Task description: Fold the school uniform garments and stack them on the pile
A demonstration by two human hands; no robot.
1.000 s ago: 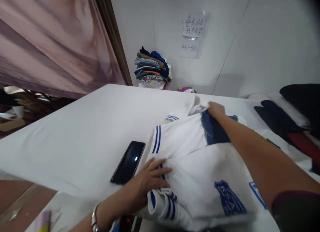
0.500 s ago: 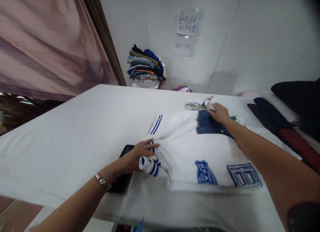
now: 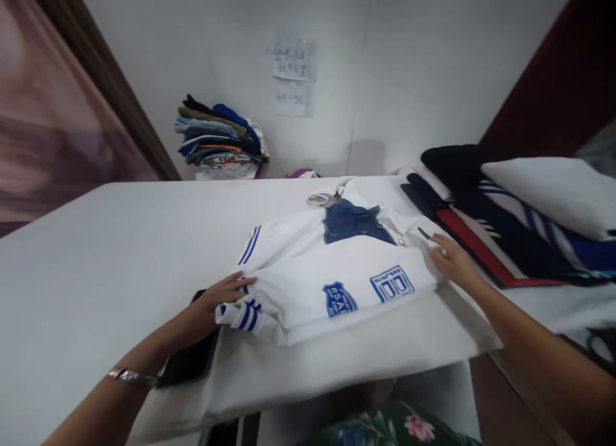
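A white jacket (image 3: 298, 263) with blue stripes, blue printed badges and a denim-blue section lies spread on the table. My left hand (image 3: 224, 295) rests on its striped edge at the left, fingers stretched out over the fabric; the thumb is hidden. Just below those fingers, a striped cuff (image 3: 240, 316) is bunched up. At the jacket's right end, my right hand (image 3: 452, 260) has its fingers closed on the white cloth near a small dark strip. Under my left wrist is a flat black object (image 3: 190, 362), partly covered.
Folded clothes (image 3: 510, 221) are piled along the right side of the table (image 3: 110, 266). Behind the far edge stands another stack of clothes (image 3: 219, 135). Paper signs (image 3: 293, 77) hang on the wall, and a pink curtain (image 3: 58, 106) hangs at the left.
My right hand has moved from the denim section to the jacket's right end. My left hand stays on the striped edge. The view has turned right, showing more of the piled clothes.
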